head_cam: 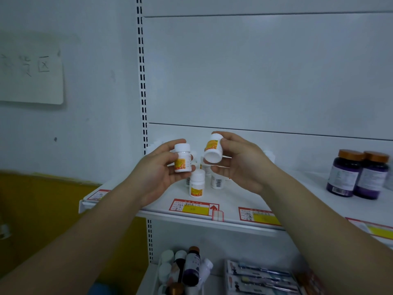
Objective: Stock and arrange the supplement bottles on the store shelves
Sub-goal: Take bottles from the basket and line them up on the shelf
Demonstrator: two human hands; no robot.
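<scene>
- White plastic with an orange label: the left bottle point(182, 158) is in the left hand point(157, 173), upright, cap on top. The fingers point(168, 145) are curled round its body, tips peeking out at its right side. That's a firm, closed hold.
- Over in the right hand point(240, 165), the right bottle point(213, 149) is tipped over with a round white end facing us. Fingers point(228, 141) wrap over the top and underneath, clamped on. Cap or base, I cannot tell.
- Both bottles hang in the air over the front of the shelf point(244, 201), near each other but not touching.
- My read is that this is the placing step. To do it well, right the tilted one first and turn its label outward. Then set each one flat on its base, in line behind the price tag point(193, 207).
- The front bottle point(197, 184) stands upright on the shelf just below the left hand, label forward, so that's the one to match. Come down beside it, not on it; it looks light and easy to knock over.
- The back bottles point(217, 180) cluster behind, partly hidden by the hands. One shows its barcode, so I'd say some turning is needed there.
- Far right, the purple bottles point(344, 173) stand as a close pair, well apart from the action.
</scene>
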